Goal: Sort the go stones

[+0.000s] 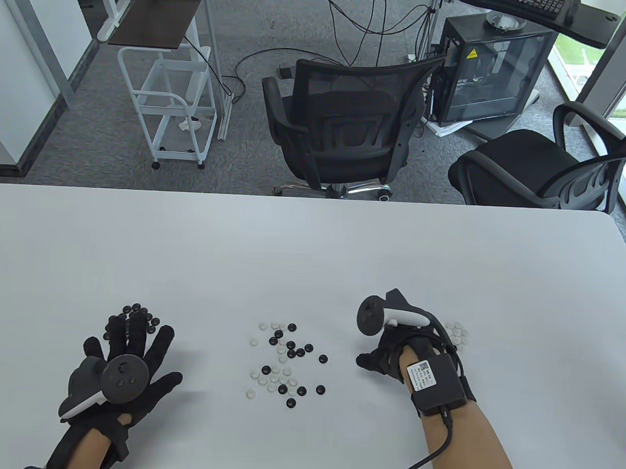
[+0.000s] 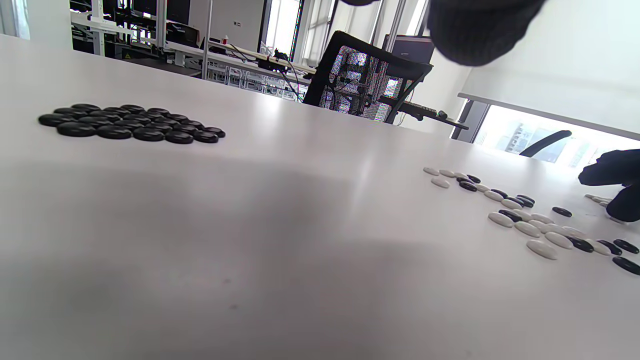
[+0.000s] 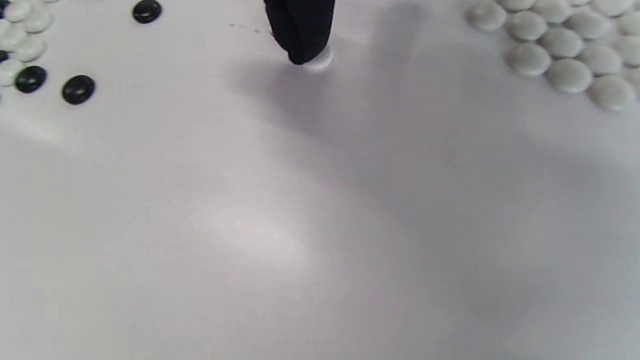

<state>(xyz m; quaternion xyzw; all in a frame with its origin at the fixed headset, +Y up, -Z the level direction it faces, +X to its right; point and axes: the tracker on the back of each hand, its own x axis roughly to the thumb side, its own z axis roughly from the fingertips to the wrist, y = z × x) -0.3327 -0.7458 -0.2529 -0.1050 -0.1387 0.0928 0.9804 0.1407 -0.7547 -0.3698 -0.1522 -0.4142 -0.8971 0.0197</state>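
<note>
Counter (image 1: 312,255): smooth pale laminate, satin sheen, soft reflections in the left wrist view. Black stones (image 2: 130,122): glossy, smooth, highlights on the domes. White stones (image 3: 565,55): smooth, duller, near matt. Gloves on left hand (image 1: 118,371) and right hand (image 1: 391,350): black knit cloth, matt. Trackers: hard plastic, part matt black, part glossy white.

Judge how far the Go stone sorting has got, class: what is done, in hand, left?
Done: a black pile by the left hand and a white pile beside the right hand. In hand: a right fingertip presses one white stone. Left: the mixed stones mid-table.
</note>
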